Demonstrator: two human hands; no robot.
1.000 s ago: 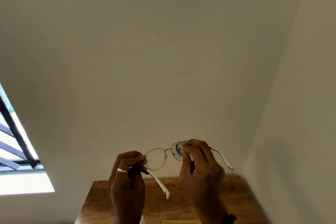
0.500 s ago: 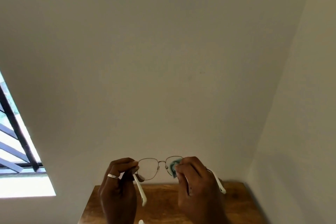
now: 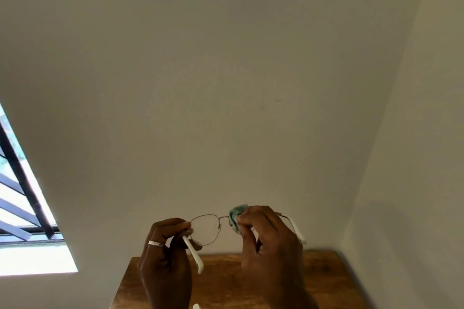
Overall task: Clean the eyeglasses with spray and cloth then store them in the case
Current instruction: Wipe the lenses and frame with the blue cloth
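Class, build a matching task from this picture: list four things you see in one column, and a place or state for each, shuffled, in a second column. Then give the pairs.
Things:
1. cloth
2. left hand
3. table
4. window

Places or states:
A. below both hands, wooden
B. pinched against one lens by the right hand
C. at the left edge, barred
D. wears a ring, grips the eyeglasses by the frame corner

Pairs: 1-B, 2-D, 3-A, 4-C

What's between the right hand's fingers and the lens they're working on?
In the head view, a folded teal cloth sits between the right hand and that lens of the eyeglasses; no bare skin shows on the glass.
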